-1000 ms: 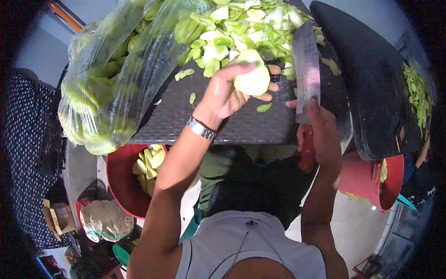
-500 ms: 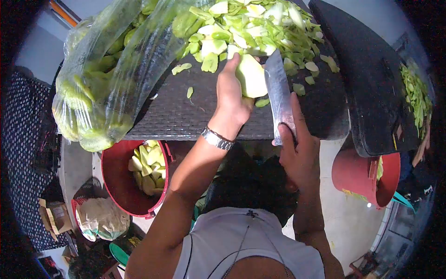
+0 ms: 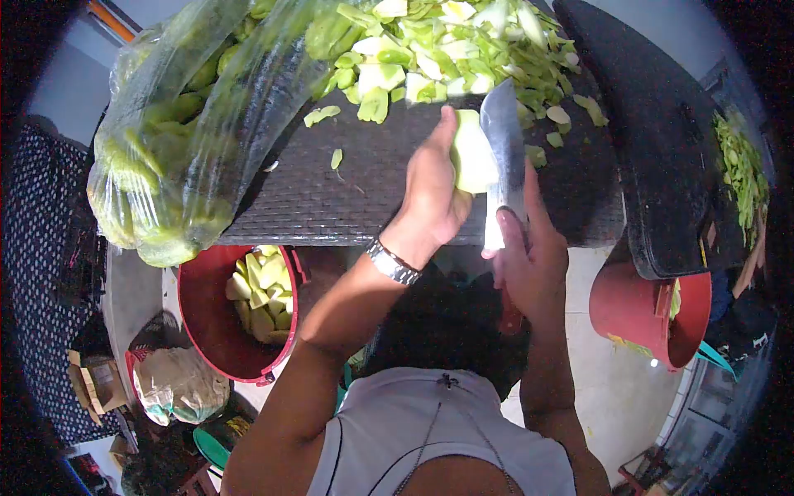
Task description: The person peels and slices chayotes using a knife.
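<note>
My left hand point(image 3: 432, 186) is closed around a peeled pale-green fruit point(image 3: 473, 153), with the thumb lying along its upper left side. In my right hand point(image 3: 533, 256) is a broad-bladed knife point(image 3: 503, 136), blade pointing up and its reddish handle end showing below the fist. The flat of the blade is against or just beside the fruit's right side; exact contact cannot be made out. Beyond both hands lies a heap of green and white peelings point(image 3: 463, 54) on the dark woven tabletop point(image 3: 306, 194).
A clear plastic bag point(image 3: 165, 165) of green fruit hangs over the table's left edge. Below it, a red bucket point(image 3: 203, 331) holds pale cut pieces point(image 3: 265, 289). At right are a black chair point(image 3: 645, 140), more peelings point(image 3: 736, 174) and another red bucket point(image 3: 616, 310). A sack point(image 3: 178, 384) stands lower left.
Both hands have moved slightly, the left one rightward with the fruit. The fruit has turned to show a narrower face, and the knife blade stands more upright.
</note>
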Motion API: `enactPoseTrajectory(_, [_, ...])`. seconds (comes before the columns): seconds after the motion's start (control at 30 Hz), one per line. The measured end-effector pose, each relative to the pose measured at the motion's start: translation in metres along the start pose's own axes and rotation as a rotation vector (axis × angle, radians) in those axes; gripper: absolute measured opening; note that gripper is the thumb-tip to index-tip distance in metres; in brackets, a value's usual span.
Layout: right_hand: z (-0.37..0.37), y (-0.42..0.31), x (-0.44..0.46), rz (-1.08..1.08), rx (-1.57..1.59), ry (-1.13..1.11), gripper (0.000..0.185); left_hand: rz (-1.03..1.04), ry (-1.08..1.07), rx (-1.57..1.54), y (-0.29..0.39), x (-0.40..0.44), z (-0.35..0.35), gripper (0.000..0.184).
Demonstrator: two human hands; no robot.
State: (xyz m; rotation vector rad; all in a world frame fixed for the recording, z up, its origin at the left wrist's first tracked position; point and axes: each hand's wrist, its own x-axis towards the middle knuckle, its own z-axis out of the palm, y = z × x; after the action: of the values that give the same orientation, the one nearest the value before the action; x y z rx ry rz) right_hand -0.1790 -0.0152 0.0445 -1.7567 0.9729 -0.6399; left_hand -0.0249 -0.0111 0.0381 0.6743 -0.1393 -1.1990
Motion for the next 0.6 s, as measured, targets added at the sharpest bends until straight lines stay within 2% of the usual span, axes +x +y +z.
enactPoseTrajectory(0.07, [-0.001,-0.002,0.003,0.024,0.016,0.003,0.060,-0.035,0.030,-0.003,-0.010,-0.001,0.002,0.047])
enactPoseTrajectory(0.17, [0.002,0.000,0.006,0.022,0.088,0.020,0.059,-0.126,-0.066,0.002,-0.025,-0.008,-0.011,0.048])
enactPoseTrajectory(0.3, [0.003,-0.005,0.005,0.107,0.136,-0.001,0.059,-0.120,-0.070,0.055,-0.029,-0.006,-0.019,0.048])
enactPoseTrajectory(0.4, [0.007,-0.004,-0.001,0.077,0.117,-0.026,0.059,-0.017,0.130,0.082,-0.027,0.000,-0.007,0.049])
enactPoseTrajectory(0.5, [0.006,-0.004,-0.012,0.098,0.135,-0.088,0.060,0.010,0.083,0.020,-0.012,0.002,-0.005,0.046])
enactPoseTrajectory(0.6, [0.008,-0.004,-0.010,0.050,0.171,-0.059,0.059,0.038,0.134,0.066,-0.013,0.003,-0.005,0.045])
